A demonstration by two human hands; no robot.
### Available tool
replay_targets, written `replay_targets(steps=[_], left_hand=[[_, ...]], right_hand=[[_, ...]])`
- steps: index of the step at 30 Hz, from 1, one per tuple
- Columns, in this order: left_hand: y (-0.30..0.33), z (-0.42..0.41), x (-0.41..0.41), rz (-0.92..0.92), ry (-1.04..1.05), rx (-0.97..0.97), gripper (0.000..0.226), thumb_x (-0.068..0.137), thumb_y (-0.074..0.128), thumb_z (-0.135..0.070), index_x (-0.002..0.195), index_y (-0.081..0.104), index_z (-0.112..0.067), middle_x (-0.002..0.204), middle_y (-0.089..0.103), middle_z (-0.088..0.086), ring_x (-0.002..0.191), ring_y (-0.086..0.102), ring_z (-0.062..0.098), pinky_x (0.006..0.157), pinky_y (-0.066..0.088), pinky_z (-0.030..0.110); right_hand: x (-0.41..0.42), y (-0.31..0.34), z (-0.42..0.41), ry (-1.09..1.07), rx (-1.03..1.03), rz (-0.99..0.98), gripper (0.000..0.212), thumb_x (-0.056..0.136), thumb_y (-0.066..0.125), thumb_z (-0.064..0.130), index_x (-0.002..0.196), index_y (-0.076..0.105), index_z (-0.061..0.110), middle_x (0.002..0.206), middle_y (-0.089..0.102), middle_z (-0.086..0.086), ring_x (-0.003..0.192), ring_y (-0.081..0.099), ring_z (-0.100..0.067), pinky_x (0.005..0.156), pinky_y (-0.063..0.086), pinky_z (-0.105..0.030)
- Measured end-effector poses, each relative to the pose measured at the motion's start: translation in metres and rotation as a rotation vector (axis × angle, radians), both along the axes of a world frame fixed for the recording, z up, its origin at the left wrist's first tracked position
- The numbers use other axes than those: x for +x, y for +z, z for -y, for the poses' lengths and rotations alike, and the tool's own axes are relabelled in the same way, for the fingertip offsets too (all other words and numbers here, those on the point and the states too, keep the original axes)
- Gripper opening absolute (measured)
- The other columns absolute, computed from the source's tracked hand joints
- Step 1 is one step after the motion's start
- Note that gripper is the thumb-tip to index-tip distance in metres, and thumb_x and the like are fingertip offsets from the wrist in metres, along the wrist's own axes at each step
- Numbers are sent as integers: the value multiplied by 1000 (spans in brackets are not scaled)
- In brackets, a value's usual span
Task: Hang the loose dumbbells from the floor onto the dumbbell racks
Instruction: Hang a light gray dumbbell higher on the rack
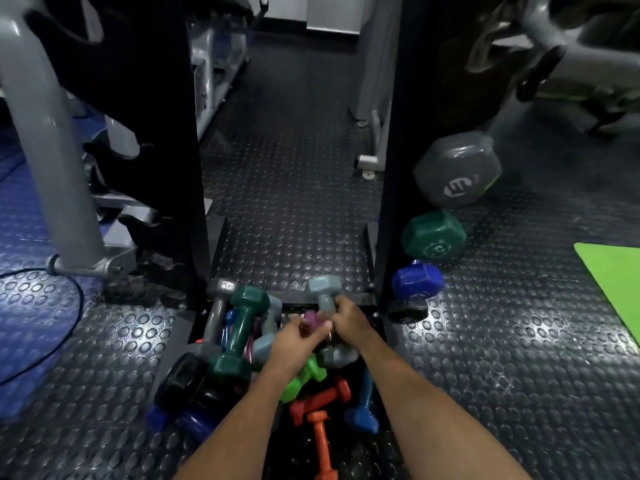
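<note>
A heap of loose dumbbells lies on the floor between two black rack uprights: a dark green one (242, 327), a grey one (216, 313), a lime one (304, 379), a red one (322, 401), an orange one (322, 445) and a blue one (363, 403). My right hand (348, 318) grips the handle of a pale grey-blue dumbbell (323, 287). My left hand (294, 337) pinches a purple dumbbell (311, 320) just beside it. The right rack upright (398, 168) carries a grey (457, 168), a green (433, 235) and a blue dumbbell (417, 280) on its side.
The left rack upright (187, 168) stands beside a grey machine frame (45, 133) with a black cable (69, 306) on the floor. A green mat (613, 278) lies at the right. Black studded rubber flooring (294, 168) runs between the uprights.
</note>
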State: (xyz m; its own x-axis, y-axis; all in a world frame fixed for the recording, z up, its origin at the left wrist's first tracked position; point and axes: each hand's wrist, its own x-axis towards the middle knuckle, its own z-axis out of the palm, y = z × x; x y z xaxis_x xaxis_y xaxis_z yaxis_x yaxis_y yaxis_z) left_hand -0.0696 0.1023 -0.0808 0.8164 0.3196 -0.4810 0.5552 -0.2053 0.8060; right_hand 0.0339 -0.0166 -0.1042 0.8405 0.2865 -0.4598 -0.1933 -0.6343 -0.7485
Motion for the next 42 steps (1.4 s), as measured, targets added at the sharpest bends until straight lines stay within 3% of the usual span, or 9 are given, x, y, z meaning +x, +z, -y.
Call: replay_targets(steps=[3, 9, 14, 17, 22, 28, 32, 39, 42], left_hand=[[8, 8, 0, -8, -107, -64, 41, 82, 82, -50, 108, 66, -22, 98, 74, -8, 88, 69, 3, 65, 47, 4], [15, 12, 2, -106, -343, -135, 65, 76, 91, -24, 133, 58, -23, 111, 70, -11, 93, 66, -1, 65, 51, 8], [46, 19, 10, -127, -472, -83, 36, 83, 85, -19, 104, 60, -34, 83, 69, -13, 65, 63, -5, 53, 52, 13], [62, 24, 9, -173, -471, -155, 40, 75, 91, -33, 107, 66, -35, 82, 79, -10, 85, 74, 12, 79, 62, 26], [59, 41, -1, -204, -461, -134, 41, 66, 89, -28, 91, 67, -5, 85, 78, 8, 72, 69, 19, 64, 50, 29], [61, 67, 1, -91, -490, -58, 32, 62, 86, -25, 84, 63, -18, 79, 69, -5, 71, 63, 8, 62, 51, 21], [74, 79, 11, -80, -572, -61, 29, 69, 83, -15, 87, 61, -16, 81, 66, -2, 69, 62, 8, 60, 52, 23], [115, 102, 35, 69, -410, -206, 62, 62, 96, -29, 113, 60, -20, 109, 69, 2, 87, 64, 10, 60, 50, 16], [146, 120, 45, 179, -349, -263, 67, 65, 97, -25, 117, 57, -20, 117, 69, 5, 91, 66, 10, 58, 49, 13]], right_hand=[[0, 0, 9, -162, 82, -108, 50, 73, 79, 31, 116, 62, 12, 108, 71, -12, 98, 70, -28, 86, 59, -43], [-32, 19, 31, -470, 370, -232, 16, 86, 71, 4, 100, 64, 6, 91, 73, -18, 85, 72, -37, 83, 60, -53], [-42, 34, 50, -587, 469, -251, 23, 80, 74, 6, 94, 70, -13, 74, 70, -21, 64, 68, -30, 59, 56, -35], [-48, 42, 59, -698, 510, -247, 13, 87, 70, 2, 95, 71, -9, 70, 67, -15, 54, 63, -20, 50, 48, -24], [-68, 51, 75, -733, 513, -321, 10, 88, 72, 9, 88, 65, 2, 78, 63, -21, 62, 58, -26, 54, 50, -32], [-81, 63, 136, -735, 641, -466, 49, 92, 72, 44, 116, 62, 2, 93, 75, -23, 75, 76, -33, 69, 61, -40], [-71, 57, 167, -865, 437, -252, 85, 67, 92, 45, 133, 53, 7, 104, 72, -14, 79, 71, -25, 64, 58, -36], [-41, 122, 187, -957, 450, 178, 22, 82, 83, 22, 97, 72, 11, 88, 76, -12, 79, 72, -28, 79, 60, -43], [-15, 168, 200, -978, 392, 342, 25, 75, 87, 34, 88, 72, 18, 87, 75, -7, 86, 73, -31, 84, 60, -53]])
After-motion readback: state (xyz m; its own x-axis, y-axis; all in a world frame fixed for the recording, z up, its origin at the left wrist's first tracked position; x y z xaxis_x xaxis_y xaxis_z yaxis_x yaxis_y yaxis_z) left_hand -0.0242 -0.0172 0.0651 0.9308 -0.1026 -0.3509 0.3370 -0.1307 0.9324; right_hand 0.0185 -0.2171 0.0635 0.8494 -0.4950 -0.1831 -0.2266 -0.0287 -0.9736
